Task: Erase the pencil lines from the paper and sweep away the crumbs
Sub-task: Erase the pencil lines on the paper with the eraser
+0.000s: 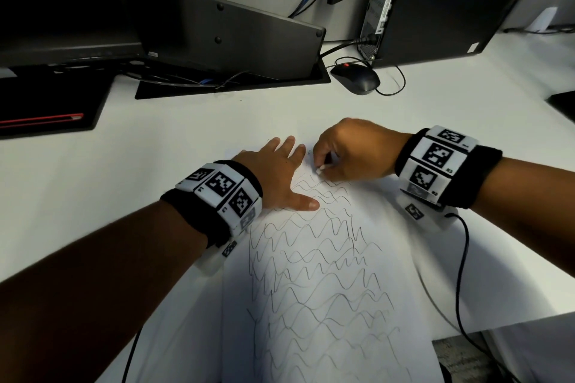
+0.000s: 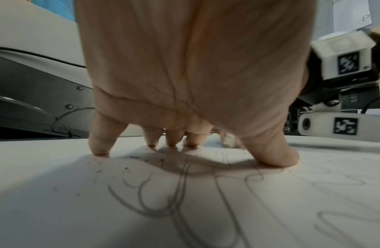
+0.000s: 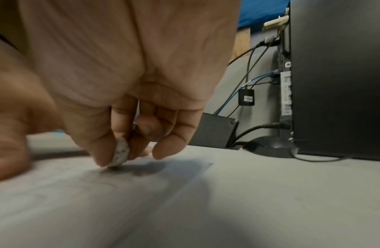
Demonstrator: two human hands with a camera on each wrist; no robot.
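Black wristbands with white marker blocks

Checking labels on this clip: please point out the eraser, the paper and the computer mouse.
eraser (image 3: 120,153): right wrist view, its rounded white end.
paper (image 1: 314,295): head view, middle of the scribbled sheet.
computer mouse (image 1: 356,78): head view, its black top.

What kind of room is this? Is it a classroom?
More likely an office or computer room. A black computer tower stands on the white desk with cables plugged in, a black computer mouse lies beside it, and black monitors stand at the back.
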